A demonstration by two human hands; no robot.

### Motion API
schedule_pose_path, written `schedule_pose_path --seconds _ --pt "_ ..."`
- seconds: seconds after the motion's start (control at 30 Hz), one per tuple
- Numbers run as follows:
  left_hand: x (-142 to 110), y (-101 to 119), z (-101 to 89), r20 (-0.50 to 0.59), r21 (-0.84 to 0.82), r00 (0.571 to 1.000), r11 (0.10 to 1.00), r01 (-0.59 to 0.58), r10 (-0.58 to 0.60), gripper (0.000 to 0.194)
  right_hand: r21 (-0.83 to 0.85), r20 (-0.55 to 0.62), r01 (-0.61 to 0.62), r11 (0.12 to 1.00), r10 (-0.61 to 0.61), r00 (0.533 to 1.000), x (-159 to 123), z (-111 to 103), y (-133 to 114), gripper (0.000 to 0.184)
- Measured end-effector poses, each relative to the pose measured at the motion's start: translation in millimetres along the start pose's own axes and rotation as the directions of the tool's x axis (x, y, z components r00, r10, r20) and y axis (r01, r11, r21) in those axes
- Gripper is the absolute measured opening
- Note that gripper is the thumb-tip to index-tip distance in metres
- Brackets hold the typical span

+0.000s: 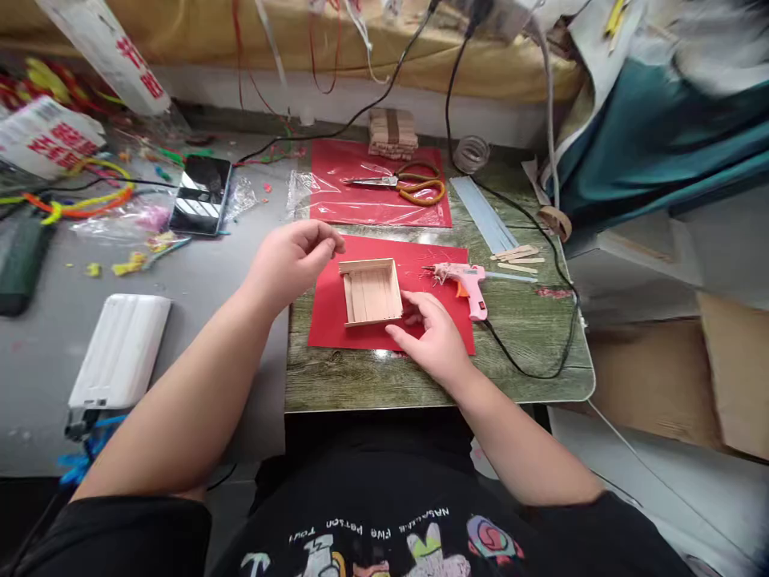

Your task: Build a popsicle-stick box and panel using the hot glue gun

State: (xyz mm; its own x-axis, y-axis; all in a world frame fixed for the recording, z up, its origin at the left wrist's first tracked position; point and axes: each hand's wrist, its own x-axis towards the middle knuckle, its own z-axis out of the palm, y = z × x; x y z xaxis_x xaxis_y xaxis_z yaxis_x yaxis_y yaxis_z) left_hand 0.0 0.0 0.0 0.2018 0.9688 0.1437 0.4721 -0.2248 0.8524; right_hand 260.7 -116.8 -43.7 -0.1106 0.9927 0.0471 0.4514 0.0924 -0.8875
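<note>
At the far left of the frame, a dark green object (24, 256) lies cut off by the edge, with a white packet (51, 136) printed in red characters above it. Right of these, yellow and orange loops (114, 196) lie across the gray counter (231, 272). A white power bank (123, 349) sits lower down, a cable plugged into its near end, and a dark phone (201, 195) lies farther up, glossy with reflections.

Left of centre, the left hand (291, 255) hovers near the upper left corner of a small wooden box (369, 295), fingers curled and thumb close to the index finger; whether its grip pinches anything, I cannot tell. The box, open on top and built of flat pale sticks, rests at the centre of the frame on a red sheet (328, 324) over the green wood-grain counter (336, 389).

Above it, scissors (393, 181) with yellowish-brown handles lie on a film-wrapped red pack (336, 204), a banded bundle of sticks (393, 135) at its top edge. The right hand (436, 332) curves around the box's lower right corner, thumb by the near wall and fingers by the right one; how firmly this grip grasps it, I cannot tell.

Farther right, a pink glue gun (462, 276) lies on its side, partly over the sheet, below pale translucent strips (484, 212) and a few loose sticks (520, 255).
</note>
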Motion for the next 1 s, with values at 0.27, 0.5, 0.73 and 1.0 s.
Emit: schedule_pose_path --seconds 0.27,0.5,0.73,1.0 --pt "7.8 -30.6 18.6 0.052 -0.128 0.998 0.990 0.053 -0.046 0.023 0.004 0.018 -0.034 0.999 0.034 0.999 10.1 -1.2 4.0 0.062" --pt "-1.2 -31.5 16.0 0.259 -0.205 0.963 0.978 -0.025 0.079 0.036 0.190 -0.025 -0.052 0.980 0.058 0.998 50.1 -4.4 1.7 0.041" --pt "-12.5 -8.7 20.9 0.262 0.345 0.956 0.913 -0.220 0.132 0.031 0.422 0.003 -0.162 0.892 0.177 0.984 53.1 13.3 17.0 0.035" --pt "-12.0 -4.4 31.6 0.326 0.403 0.926 0.859 -0.317 0.190 0.042 0.399 0.163 -0.132 0.907 0.071 0.984 52.2 2.9 14.6 0.032"
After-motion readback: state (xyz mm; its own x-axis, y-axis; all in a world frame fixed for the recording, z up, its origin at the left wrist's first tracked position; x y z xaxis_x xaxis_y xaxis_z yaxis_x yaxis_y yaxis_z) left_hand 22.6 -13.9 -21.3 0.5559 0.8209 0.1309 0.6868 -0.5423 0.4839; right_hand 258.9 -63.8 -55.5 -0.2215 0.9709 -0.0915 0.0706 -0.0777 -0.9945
